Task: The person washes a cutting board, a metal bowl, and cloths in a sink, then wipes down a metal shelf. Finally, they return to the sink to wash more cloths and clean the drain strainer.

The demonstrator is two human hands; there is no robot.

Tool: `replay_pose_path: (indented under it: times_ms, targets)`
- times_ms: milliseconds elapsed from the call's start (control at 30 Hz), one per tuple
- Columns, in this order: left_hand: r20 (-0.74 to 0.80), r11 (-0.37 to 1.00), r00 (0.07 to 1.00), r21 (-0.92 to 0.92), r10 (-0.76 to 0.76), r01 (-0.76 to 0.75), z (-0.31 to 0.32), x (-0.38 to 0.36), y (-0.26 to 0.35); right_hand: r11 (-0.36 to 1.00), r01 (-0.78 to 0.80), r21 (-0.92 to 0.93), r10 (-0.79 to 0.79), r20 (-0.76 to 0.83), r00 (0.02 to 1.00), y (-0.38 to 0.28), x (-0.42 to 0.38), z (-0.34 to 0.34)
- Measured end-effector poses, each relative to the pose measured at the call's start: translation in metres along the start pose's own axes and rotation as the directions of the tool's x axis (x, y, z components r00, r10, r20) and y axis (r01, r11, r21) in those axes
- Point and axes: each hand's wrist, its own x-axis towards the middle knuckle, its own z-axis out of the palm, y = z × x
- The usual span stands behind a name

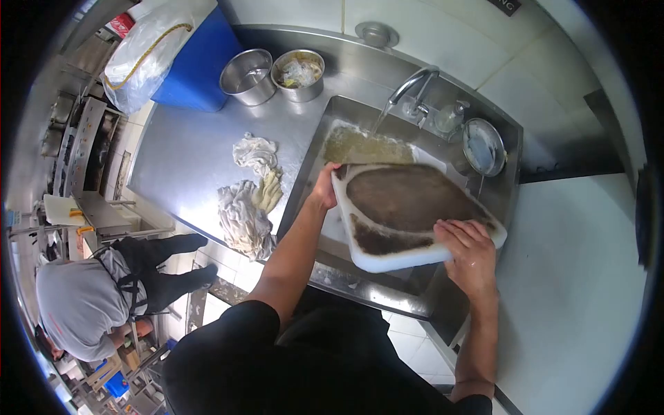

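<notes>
A thick white board [398, 197] with rounded corners, its face stained dark brown, is tilted over the sink [304, 173]. My left hand [325, 187] grips its far left corner, thumb and fingers closed at the edge. Near the right end, my right hand [472, 257] is closed over the board's near edge, its fingers pressed against the stained face. Behind the board, water runs from the faucet [408, 84] into yellowish, foamy water [366, 147]. The board hides most of the sink's near part.
Wet cloths [245, 218] lie on the steel counter [183, 162] left of the sink. Two metal pots [247, 77] and a blue bin [190, 79] stand behind. A round metal bowl [484, 147] and soap bottle [451, 116] are at back right. A person [90, 304] bends at far left.
</notes>
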Motion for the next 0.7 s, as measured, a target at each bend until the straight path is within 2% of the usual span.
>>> replay_pose_path:
  times_ms: [100,167,200,300,367,400,500,533,667,700]
  targets:
    - [0.007,0.993,0.997,0.088,-0.081,0.080,0.011,-0.003,0.005,0.989,-0.032,0.146,0.033,-0.004,0.999,-0.006,0.003,0.000]
    - [-0.015,0.984,0.991,0.122,-0.130,0.131,0.022,-0.004,0.006,0.966,-0.149,0.214,0.149,0.013,0.989,-0.014,0.002,-0.001]
    - [-0.009,0.981,0.995,0.171,-0.097,0.097,0.038,-0.015,0.005,0.946,-0.208,0.247,0.208,0.026,0.978,-0.018,0.002,-0.003]
    - [0.078,0.999,0.996,0.017,-0.044,0.043,0.002,0.023,-0.027,0.868,-0.406,0.286,0.407,0.056,0.912,-0.032,0.007,-0.010]
    - [-0.151,0.985,0.977,0.107,0.148,-0.133,0.040,0.012,-0.034,0.777,-0.499,0.384,0.512,0.076,0.856,-0.040,0.009,-0.015]
    - [-0.224,0.978,0.956,0.133,0.189,-0.162,0.061,0.004,-0.029,0.726,-0.541,0.424,0.559,0.095,0.824,-0.043,0.009,-0.018]
    - [-0.043,0.886,0.887,0.089,0.460,-0.455,0.060,0.014,-0.011,0.642,-0.598,0.480,0.612,0.148,0.777,-0.047,0.010,-0.030]
    - [-0.161,0.899,0.889,-0.026,0.429,-0.438,0.055,0.020,-0.002,0.620,-0.574,0.535,0.610,0.131,0.781,-0.047,0.009,-0.031]
    - [-0.343,0.879,0.814,0.271,0.468,-0.391,0.069,0.009,0.023,0.510,-0.510,0.693,0.643,0.087,0.761,-0.050,0.010,-0.029]
    - [-0.313,0.836,0.790,0.357,0.528,-0.417,0.068,0.009,0.024,0.484,-0.501,0.718,0.659,0.077,0.748,-0.051,0.012,-0.028]
